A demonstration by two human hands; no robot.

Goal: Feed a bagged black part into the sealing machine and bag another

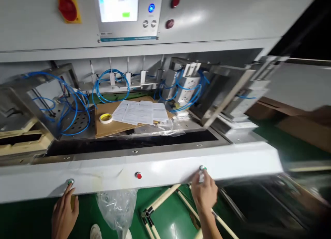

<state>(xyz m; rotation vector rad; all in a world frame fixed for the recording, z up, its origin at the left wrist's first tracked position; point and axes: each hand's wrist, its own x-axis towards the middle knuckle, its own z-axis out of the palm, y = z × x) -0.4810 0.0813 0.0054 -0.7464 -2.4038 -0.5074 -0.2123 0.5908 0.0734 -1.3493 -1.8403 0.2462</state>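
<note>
My left hand (64, 211) reaches to the machine's white front ledge, its fingers stretched out and a fingertip on a green push button (70, 181). A yellowish patch shows between its thumb and fingers; I cannot tell whether it is held. At the right, my right hand (206, 192) touches a second green button (203, 168) with a finger. A small white piece (201, 177) is pinched in that hand, mostly covered by the fingers. Between the two hands sits a red button (139, 175) on the ledge.
Behind the ledge, cardboard (103, 129) carries paper sheets (141, 112) and a tape roll (106, 118). Blue air hoses (112, 73) loop around metal fixtures. Above are a lit screen (119, 6) and a red rotary switch (67, 9). Below hang a plastic bag (117, 206) and a pipe frame (164, 197).
</note>
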